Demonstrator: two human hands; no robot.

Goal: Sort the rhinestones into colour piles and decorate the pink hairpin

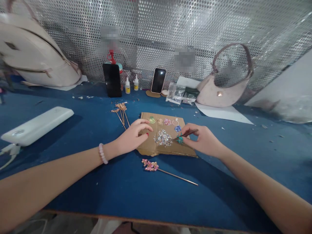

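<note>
A piece of brown cardboard [148, 148] lies on the blue table [136, 191], carrying several small heaps of coloured rhinestones [163, 138]. My left hand [133, 136] rests on the cardboard's left edge with fingers curled, pressing it down. My right hand [203, 139] pinches a pair of tweezers [186, 134] whose tip points at the heaps, near a teal bit. A gold hairpin with a pink flower head [151, 165] lies in front of the cardboard. More gold hairpins [121, 112] lie behind my left hand.
At the back stand two phones [158, 80], two small glue bottles [127, 86], clear bags [175, 93] and a pale handbag [219, 91]. A backpack [34, 58] leans far left. A white oblong device [36, 125] lies left. Perforated metal wall behind.
</note>
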